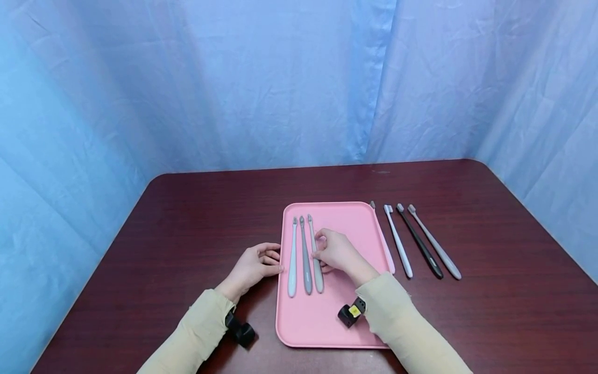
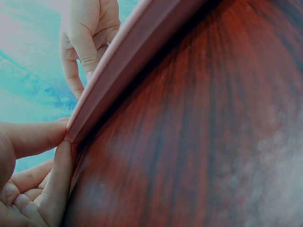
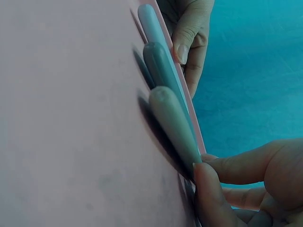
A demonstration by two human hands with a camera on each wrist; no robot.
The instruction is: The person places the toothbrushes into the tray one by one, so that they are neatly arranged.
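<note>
Three toothbrushes lie side by side on the left part of the pink tray (image 1: 355, 218), and my right hand (image 1: 337, 252) pinches the rightmost of them, the grey-beige toothbrush (image 1: 315, 259), between thumb and fingertips about midway along its handle. Beside it lie the darker grey toothbrush (image 1: 305, 259) and the pale blue toothbrush (image 1: 293, 262), heads pointing away from me. My left hand (image 1: 254, 265) rests at the tray's left edge, thumb and a finger pinching the rim. Each wrist carries a small black camera; the right one bears a yellow sticker whose writing is too small to read. Right of the tray, on the dark red table (image 1: 187, 234), lie a white toothbrush (image 1: 398, 241), a black toothbrush (image 1: 420, 244) and a grey toothbrush (image 1: 436, 244), with another lying against the tray's right rim.
</note>
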